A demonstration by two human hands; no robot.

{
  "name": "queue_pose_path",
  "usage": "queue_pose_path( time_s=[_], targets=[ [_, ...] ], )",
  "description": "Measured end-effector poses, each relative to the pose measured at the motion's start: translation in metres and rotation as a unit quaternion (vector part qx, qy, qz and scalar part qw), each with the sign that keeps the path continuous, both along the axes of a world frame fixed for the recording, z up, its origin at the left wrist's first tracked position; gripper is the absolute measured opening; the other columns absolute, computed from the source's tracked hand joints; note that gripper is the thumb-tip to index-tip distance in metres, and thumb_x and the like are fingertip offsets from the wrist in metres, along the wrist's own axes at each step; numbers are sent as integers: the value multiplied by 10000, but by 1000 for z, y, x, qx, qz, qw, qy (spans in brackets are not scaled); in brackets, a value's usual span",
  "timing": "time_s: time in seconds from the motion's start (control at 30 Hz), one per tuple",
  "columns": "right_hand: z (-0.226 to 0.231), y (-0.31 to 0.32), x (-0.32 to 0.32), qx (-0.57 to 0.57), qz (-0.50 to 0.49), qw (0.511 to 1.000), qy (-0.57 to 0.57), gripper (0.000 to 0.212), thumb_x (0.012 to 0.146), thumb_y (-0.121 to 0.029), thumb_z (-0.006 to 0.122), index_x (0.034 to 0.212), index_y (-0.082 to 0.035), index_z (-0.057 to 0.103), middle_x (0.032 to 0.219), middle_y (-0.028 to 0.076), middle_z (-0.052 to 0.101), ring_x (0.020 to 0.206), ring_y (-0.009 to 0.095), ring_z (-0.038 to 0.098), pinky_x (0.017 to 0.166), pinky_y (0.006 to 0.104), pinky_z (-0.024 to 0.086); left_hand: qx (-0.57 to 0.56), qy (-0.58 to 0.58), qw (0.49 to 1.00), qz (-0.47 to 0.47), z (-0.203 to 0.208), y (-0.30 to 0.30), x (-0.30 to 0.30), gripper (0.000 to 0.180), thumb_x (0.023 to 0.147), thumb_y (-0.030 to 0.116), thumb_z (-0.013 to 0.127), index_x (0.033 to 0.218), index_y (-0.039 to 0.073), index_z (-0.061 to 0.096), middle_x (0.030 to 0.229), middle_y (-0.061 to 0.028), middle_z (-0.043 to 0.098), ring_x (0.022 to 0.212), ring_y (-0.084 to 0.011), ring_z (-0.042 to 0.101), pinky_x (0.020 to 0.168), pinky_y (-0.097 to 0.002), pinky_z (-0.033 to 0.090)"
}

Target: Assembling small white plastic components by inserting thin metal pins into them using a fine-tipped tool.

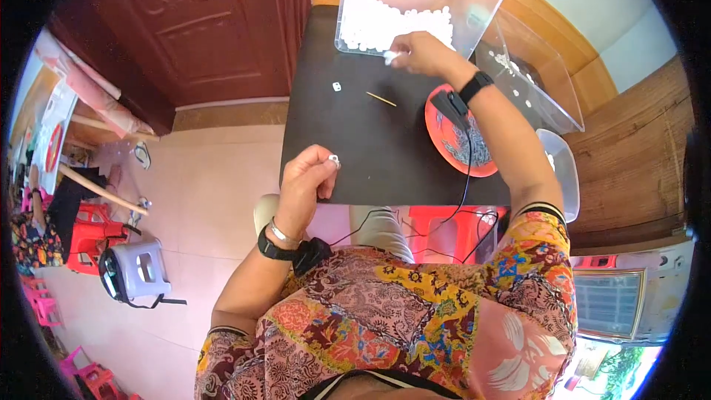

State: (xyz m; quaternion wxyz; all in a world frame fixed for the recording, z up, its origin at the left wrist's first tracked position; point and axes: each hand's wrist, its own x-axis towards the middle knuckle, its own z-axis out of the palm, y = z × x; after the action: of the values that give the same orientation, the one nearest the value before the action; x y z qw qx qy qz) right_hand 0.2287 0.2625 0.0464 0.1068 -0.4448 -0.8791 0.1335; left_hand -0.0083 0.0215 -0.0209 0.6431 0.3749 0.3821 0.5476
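Observation:
My left hand hovers over the near edge of a small black table and pinches a small white bead between thumb and fingers. My right hand reaches to the far side, its fingers closed on a white piece at the front rim of a clear plastic box filled with several white beads. One loose white bead and a thin yellow stick lie on the table between my hands. Each wrist wears a black band with a cable.
An orange plate with grey bits lies under my right forearm. The box's clear lid leans off the table's right side, above a clear bowl. A red stool is under the table; a grey stool stands on the tiled floor, left.

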Motion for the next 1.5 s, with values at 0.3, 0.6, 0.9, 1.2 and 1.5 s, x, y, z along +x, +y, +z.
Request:
queue_pose_path(
  time_s=[0.3,0.6,0.9,1.2,1.5],
  targets=[
    [-19,-87,-26,44,114,991,-51,292,693,-148,714,957,-47,642,892,145,619,846,315,604,752,394,477,21,24,999,-1,-1,5,1,130,867,146,534,768,64,552,559,37,450,484,-44,373,454,-195,268],
    [-3,-83,-14,-1,75,997,34,146,754,-127,652,866,-36,673,811,100,638,749,226,614,689,320,477,14,-28,999,-7,-5,6,-3,121,867,153,534,782,68,551,576,20,477,492,-63,400,456,-206,283],
    [6,-126,-66,7,167,985,46,133,764,-129,644,848,-27,639,781,112,618,686,256,598,642,341,475,53,-317,947,-10,-12,-4,-49,96,875,122,501,869,28,523,679,-66,497,556,-153,434,508,-248,329],
    [-12,-162,-126,65,219,959,165,185,798,-160,642,909,-12,643,833,123,625,729,261,612,662,336,493,35,-132,987,89,-2,-25,-36,89,868,140,529,819,66,520,660,-8,518,524,-76,422,473,-200,304],
    [-17,-214,-118,-166,125,909,362,123,839,-80,627,937,-17,666,818,54,603,739,97,583,636,250,464,46,-122,986,104,5,-41,-20,132,873,179,532,800,70,515,655,0,502,552,-65,423,500,-196,301]
  ],
)
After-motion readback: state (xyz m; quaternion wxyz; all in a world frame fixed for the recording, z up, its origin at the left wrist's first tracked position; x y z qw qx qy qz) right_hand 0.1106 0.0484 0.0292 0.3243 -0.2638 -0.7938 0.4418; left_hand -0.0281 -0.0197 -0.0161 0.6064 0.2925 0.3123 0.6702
